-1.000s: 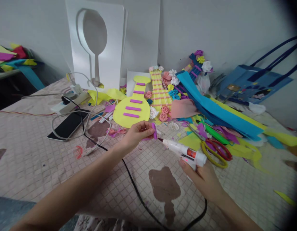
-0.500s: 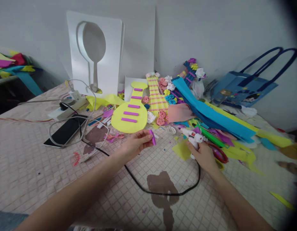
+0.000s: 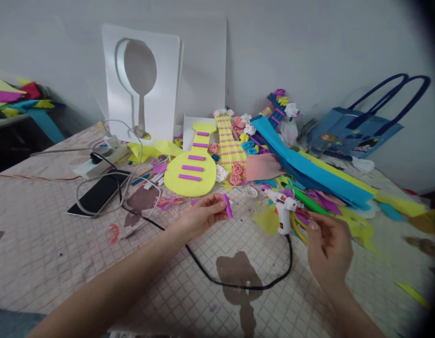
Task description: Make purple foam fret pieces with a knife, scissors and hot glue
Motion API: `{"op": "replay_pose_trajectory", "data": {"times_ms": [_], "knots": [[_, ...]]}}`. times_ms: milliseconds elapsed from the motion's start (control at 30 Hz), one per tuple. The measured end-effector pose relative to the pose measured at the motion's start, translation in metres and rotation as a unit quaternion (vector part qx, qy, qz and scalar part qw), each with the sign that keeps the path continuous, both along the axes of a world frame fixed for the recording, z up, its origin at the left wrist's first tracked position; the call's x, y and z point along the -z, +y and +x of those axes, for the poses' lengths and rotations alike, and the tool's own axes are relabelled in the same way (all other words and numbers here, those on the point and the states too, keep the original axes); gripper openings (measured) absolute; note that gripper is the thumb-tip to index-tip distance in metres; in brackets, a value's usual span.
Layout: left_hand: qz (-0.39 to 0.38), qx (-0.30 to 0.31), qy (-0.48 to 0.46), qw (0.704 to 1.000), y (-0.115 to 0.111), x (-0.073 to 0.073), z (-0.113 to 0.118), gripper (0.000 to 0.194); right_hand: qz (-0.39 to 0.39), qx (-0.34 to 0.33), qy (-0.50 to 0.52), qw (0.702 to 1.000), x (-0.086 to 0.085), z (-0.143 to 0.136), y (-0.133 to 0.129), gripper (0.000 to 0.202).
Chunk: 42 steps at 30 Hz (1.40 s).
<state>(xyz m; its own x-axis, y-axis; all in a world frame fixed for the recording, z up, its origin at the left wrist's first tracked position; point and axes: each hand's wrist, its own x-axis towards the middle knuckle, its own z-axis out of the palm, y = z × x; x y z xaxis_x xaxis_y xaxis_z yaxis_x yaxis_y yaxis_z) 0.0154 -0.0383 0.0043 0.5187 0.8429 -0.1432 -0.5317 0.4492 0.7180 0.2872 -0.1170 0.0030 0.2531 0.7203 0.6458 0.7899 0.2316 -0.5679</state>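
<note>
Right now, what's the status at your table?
Left hand: pinching purple roll. Right hand: beside glue gun, grip unclear. Possible snag: black cord looped across tabletop.

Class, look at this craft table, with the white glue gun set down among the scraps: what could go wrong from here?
The white plastic glue gun sits against thin yellow paper; if its nozzle is hot, glue might drip and stick there.
Its thin black cord loops across the tabletop and passes under the left forearm, so a sweep of that arm could drag the gun.
The right hand is close behind the gun and might knock it over.
</note>
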Motion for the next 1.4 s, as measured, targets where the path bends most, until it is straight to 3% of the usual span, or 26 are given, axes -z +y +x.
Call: {"op": "replay_pose_trajectory", "data": {"times_ms": [67, 200, 333, 467, 667, 867, 1133, 1233, 1400], "knots": [[0.003, 0.008, -0.001, 1.000, -0.001, -0.001, 0.001, 0.023, 0.012, -0.058, -0.030, 0.998, -0.010, -0.023, -0.007, 0.021], [0.015, 0.019, -0.003, 1.000, -0.004, -0.002, 0.002, 0.022, -0.119, -0.273, -0.051, 0.953, -0.020, -0.069, 0.002, 0.042], [0.029, 0.011, -0.009, 0.999, -0.004, -0.003, 0.002, 0.021, -0.136, -0.345, -0.031, 0.928, -0.013, -0.093, 0.018, 0.050], [0.030, 0.005, -0.015, 0.999, -0.005, -0.001, 0.002, 0.021, -0.133, -0.350, -0.047, 0.926, -0.007, -0.101, 0.018, 0.050], [0.015, -0.019, -0.013, 1.000, -0.007, 0.001, 0.004, 0.023, -0.086, -0.311, -0.171, 0.931, -0.006, -0.101, 0.014, 0.060], [0.023, 0.005, -0.014, 1.000, -0.006, 0.001, 0.005, 0.024, -0.100, -0.304, -0.100, 0.942, -0.010, -0.098, 0.019, 0.055], [0.032, -0.010, -0.007, 0.999, -0.007, -0.001, 0.004, 0.026, -0.112, -0.329, -0.107, 0.931, -0.007, -0.102, 0.021, 0.057], [0.028, -0.010, -0.008, 1.000, -0.005, 0.001, 0.004, 0.025, -0.104, -0.308, -0.093, 0.941, -0.005, -0.099, 0.017, 0.057], [0.000, -0.033, -0.032, 0.999, -0.001, 0.007, 0.002, 0.025, -0.102, -0.338, -0.124, 0.927, -0.002, -0.097, 0.012, 0.060]]}}
